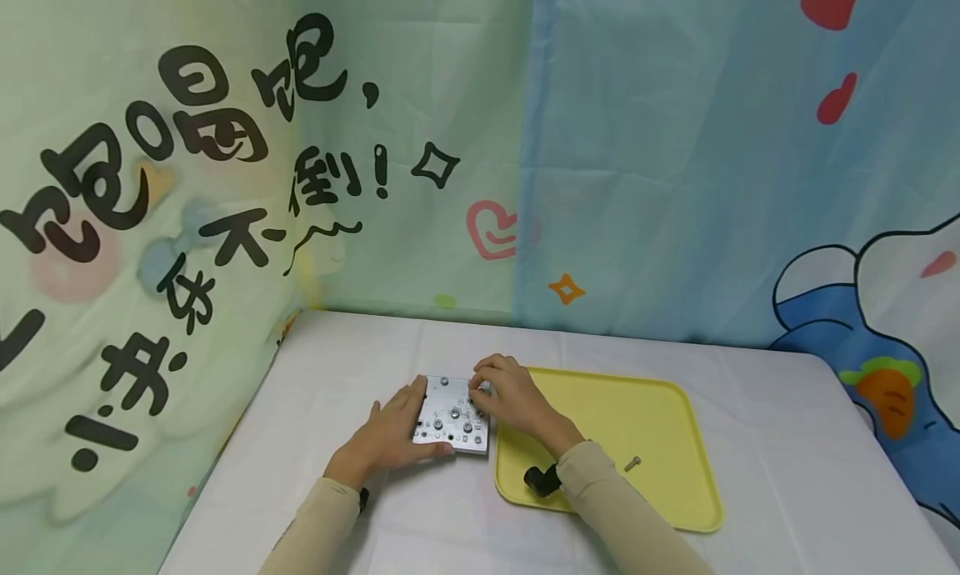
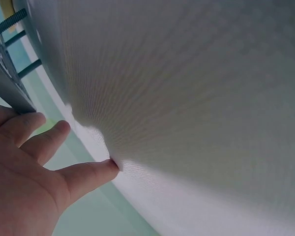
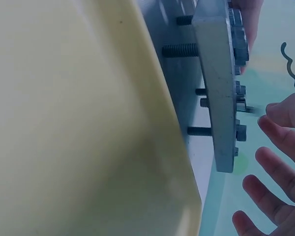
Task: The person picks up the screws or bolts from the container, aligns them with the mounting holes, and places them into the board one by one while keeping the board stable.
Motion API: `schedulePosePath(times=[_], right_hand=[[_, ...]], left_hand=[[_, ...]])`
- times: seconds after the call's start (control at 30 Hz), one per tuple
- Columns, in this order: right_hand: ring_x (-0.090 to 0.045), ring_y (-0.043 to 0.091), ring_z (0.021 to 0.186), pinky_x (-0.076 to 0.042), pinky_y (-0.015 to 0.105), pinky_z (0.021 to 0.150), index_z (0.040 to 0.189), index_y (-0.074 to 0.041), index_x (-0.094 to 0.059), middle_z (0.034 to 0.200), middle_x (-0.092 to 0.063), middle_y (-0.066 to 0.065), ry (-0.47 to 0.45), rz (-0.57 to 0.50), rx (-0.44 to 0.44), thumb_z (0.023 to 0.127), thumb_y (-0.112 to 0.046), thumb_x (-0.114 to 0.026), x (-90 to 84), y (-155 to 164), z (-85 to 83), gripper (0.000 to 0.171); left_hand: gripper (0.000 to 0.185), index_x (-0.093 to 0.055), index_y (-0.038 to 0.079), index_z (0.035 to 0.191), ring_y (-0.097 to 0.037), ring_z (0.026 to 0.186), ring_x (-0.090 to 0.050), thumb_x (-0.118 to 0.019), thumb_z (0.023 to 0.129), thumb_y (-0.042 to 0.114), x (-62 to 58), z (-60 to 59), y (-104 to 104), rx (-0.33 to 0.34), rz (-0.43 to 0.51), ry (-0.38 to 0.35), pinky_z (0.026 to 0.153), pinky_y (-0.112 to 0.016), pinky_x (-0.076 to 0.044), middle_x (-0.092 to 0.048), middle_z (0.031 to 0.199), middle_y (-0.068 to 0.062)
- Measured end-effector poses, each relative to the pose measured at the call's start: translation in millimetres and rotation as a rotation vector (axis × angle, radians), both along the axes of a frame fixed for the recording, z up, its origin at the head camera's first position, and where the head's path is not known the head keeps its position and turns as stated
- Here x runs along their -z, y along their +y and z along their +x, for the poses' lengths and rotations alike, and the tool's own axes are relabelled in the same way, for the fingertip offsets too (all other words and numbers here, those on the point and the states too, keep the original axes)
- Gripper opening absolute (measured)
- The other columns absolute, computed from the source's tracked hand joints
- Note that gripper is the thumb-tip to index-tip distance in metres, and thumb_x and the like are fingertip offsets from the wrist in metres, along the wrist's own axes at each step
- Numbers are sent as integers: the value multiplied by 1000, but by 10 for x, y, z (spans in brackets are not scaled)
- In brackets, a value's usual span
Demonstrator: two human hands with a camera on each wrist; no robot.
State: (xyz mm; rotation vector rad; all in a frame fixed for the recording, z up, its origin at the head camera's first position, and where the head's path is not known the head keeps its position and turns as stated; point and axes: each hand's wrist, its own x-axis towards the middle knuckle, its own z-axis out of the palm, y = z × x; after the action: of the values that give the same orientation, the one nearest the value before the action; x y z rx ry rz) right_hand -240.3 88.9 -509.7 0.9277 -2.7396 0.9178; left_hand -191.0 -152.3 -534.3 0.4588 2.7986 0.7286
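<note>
A silver metal plate (image 1: 450, 429) with several bolts through it lies left of the tray. Threaded shafts (image 3: 181, 50) stick out beneath the plate, and bolt heads (image 3: 240, 44) stand on its upper face. My left hand (image 1: 393, 429) rests along the plate's left and front edges, fingers extended; its little finger (image 2: 91, 177) presses into the white cloth. My right hand (image 1: 517, 396) is over the plate's right side. Thumb and index fingertips (image 3: 273, 129) are close together, right by the blurred end of a small metal piece (image 3: 242, 104) on the upper face.
A yellow tray (image 1: 600, 408) sits right of the plate, with a loose bolt (image 1: 632, 463) on it. A black device (image 1: 542, 481) at my right wrist overlaps the tray. White cloth (image 1: 787, 442) covers the table, and printed curtains (image 1: 637, 142) hang behind and to the left.
</note>
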Motion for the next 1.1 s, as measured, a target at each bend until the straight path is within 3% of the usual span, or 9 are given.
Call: schedulePosePath(times=[0.33, 0.6, 0.87, 1.1], right_hand=[[-57, 33, 110, -45, 56, 93, 89, -12, -72, 116, -64, 9, 72, 2, 24, 90, -13, -75, -127, 257, 121, 3], [-57, 35, 107, -45, 57, 90, 89, -13, -72, 115, -65, 12, 144, 7, 57, 85, -9, -80, -185, 727, 285, 10], [-60, 38, 101, -50, 58, 80, 86, -12, -71, 109, -65, 15, 242, 4, 82, 80, -2, -81, -136, 1228, 456, 16], [-59, 39, 101, -49, 56, 78, 87, -13, -70, 110, -65, 16, 180, 26, 142, 81, 0, -80, -67, 1534, 603, 18]], left_hand=[[124, -13, 7, 161, -29, 149, -22, -64, 75, 81, 10, 12, 25, -10, 0, -1, 112, -67, -18, -20, 165, -7], [125, -13, 8, 161, -28, 149, -22, -65, 74, 81, 21, 24, 30, -17, 8, 1, 114, -65, -17, -19, 165, -7], [124, -13, 8, 161, -28, 149, -22, -64, 74, 81, 16, 31, 33, -25, 13, -9, 114, -65, -16, -20, 165, -7], [124, -14, 7, 161, -29, 149, -23, -66, 75, 80, 20, 35, 30, -21, 10, 0, 113, -66, -17, -24, 163, -11]])
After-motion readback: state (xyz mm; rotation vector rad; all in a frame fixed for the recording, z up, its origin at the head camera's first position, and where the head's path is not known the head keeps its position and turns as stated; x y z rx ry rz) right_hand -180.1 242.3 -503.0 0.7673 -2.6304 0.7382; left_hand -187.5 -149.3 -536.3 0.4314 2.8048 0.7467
